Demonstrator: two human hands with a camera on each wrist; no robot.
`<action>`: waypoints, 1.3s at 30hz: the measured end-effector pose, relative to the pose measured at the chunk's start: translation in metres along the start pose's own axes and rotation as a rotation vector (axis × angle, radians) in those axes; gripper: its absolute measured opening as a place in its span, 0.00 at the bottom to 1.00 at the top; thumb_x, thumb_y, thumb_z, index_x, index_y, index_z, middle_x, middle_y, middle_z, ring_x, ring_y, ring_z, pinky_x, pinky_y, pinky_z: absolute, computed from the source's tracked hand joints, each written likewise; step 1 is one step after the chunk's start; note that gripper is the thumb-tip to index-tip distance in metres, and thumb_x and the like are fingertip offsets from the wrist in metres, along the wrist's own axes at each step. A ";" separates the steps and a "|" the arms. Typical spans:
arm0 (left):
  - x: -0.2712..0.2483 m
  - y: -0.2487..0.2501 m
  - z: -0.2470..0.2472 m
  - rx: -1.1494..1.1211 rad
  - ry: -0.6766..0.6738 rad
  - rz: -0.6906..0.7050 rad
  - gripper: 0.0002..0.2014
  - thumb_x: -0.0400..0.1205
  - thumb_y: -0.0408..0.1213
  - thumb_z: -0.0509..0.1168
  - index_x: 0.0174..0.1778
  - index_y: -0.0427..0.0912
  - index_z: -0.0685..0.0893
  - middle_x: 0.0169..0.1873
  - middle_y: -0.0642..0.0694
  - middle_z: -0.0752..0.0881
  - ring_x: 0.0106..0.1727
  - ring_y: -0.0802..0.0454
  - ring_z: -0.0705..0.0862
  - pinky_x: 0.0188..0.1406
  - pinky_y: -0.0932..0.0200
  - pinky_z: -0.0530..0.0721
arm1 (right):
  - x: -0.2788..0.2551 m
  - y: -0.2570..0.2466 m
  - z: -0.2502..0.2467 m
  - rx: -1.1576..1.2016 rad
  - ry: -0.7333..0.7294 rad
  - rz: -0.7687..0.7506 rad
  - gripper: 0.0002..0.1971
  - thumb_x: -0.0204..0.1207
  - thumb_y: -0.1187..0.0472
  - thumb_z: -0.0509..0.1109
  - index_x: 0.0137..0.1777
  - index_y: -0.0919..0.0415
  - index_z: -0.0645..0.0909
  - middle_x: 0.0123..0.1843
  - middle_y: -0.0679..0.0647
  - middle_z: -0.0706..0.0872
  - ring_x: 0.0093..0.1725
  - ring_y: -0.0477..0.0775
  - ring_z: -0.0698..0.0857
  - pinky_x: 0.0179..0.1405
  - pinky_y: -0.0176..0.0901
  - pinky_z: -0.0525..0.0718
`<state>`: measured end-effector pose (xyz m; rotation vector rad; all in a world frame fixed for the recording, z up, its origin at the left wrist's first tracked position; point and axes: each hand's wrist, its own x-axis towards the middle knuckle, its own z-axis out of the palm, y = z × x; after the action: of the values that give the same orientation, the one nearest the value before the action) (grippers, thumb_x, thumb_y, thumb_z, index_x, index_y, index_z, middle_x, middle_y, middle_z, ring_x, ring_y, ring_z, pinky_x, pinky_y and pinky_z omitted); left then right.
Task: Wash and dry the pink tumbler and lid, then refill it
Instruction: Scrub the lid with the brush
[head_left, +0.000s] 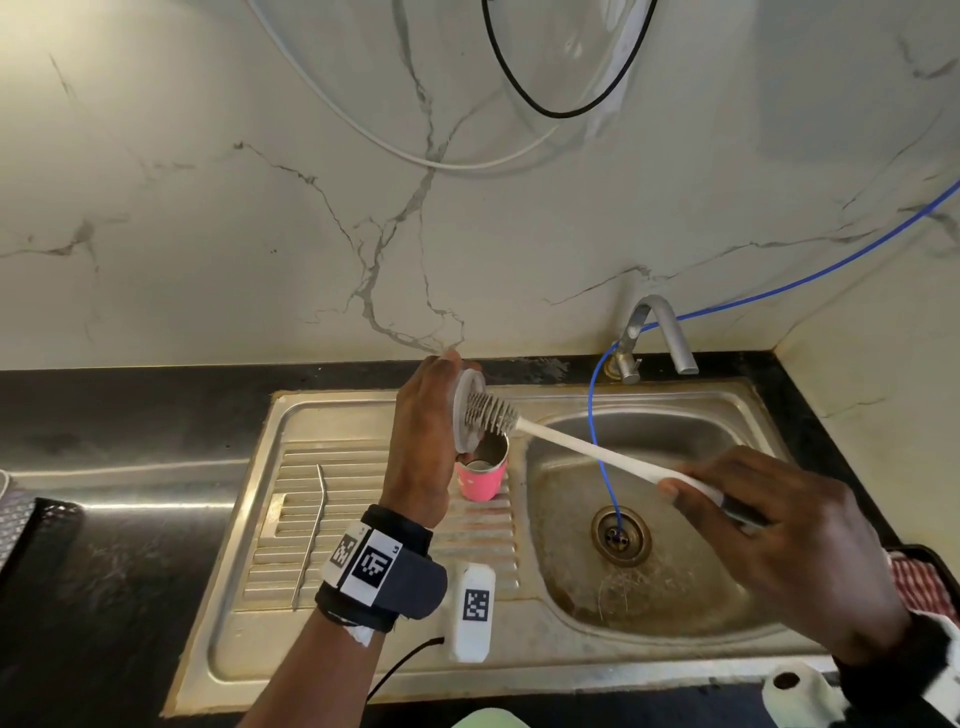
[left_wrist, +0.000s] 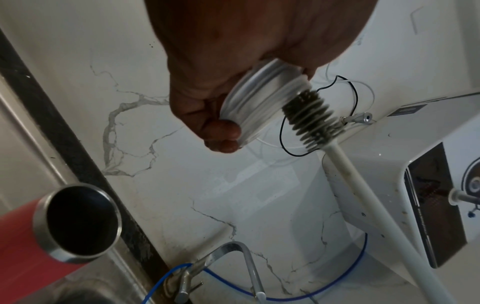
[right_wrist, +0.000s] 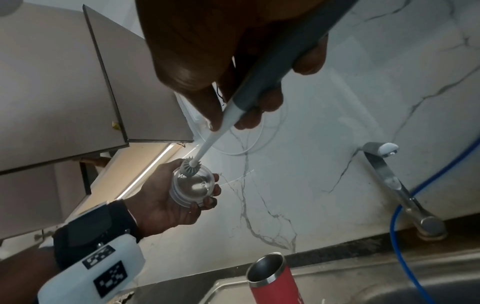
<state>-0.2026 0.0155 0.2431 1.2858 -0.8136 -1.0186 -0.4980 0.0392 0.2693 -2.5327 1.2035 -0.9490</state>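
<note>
The pink tumbler (head_left: 480, 475) (left_wrist: 31, 232) (right_wrist: 275, 281) stands open and upright on the sink's drainboard. Above it my left hand (head_left: 423, 436) (left_wrist: 221, 86) (right_wrist: 166, 197) grips the clear lid (head_left: 467, 410) (left_wrist: 257, 102) (right_wrist: 193, 188) by its rim, its inside facing right. My right hand (head_left: 779, 535) (right_wrist: 233, 67) holds a long white bottle brush (head_left: 587, 449) (left_wrist: 345, 162) (right_wrist: 221, 131) by its grey grip. The brush's ribbed grey head (head_left: 491, 413) (left_wrist: 309, 121) (right_wrist: 187, 164) presses against the lid's inner face.
A metal straw (head_left: 311, 535) lies on the drainboard at left. The sink basin (head_left: 675, 587) holds a blue hose (head_left: 602, 457) running from the wall into the drain, below the tap (head_left: 657, 332). A red checked cloth (head_left: 924, 582) lies at far right, a paper roll (head_left: 797, 691) near the front.
</note>
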 end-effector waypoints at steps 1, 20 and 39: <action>0.000 -0.001 -0.001 -0.022 0.009 -0.019 0.25 0.83 0.56 0.65 0.56 0.33 0.83 0.49 0.39 0.83 0.49 0.48 0.83 0.33 0.57 0.84 | -0.001 0.000 0.000 0.007 0.008 0.008 0.16 0.83 0.46 0.70 0.54 0.58 0.93 0.47 0.43 0.90 0.36 0.41 0.88 0.28 0.40 0.88; 0.001 -0.009 0.015 0.418 0.276 0.251 0.25 0.91 0.66 0.42 0.60 0.52 0.75 0.56 0.48 0.80 0.56 0.57 0.78 0.49 0.67 0.70 | 0.004 -0.045 0.020 -0.101 0.022 0.199 0.13 0.87 0.44 0.68 0.57 0.49 0.92 0.46 0.41 0.88 0.34 0.44 0.87 0.26 0.43 0.87; 0.035 -0.031 0.002 0.812 0.475 0.444 0.26 0.95 0.55 0.40 0.57 0.42 0.78 0.48 0.39 0.80 0.51 0.46 0.71 0.54 0.54 0.61 | -0.005 -0.069 0.036 -0.200 -0.053 0.251 0.17 0.92 0.46 0.59 0.54 0.51 0.87 0.42 0.46 0.83 0.28 0.52 0.85 0.23 0.47 0.86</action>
<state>-0.1965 -0.0176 0.2103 1.8128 -1.1111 0.0230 -0.4349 0.0847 0.2677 -2.4522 1.6252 -0.7309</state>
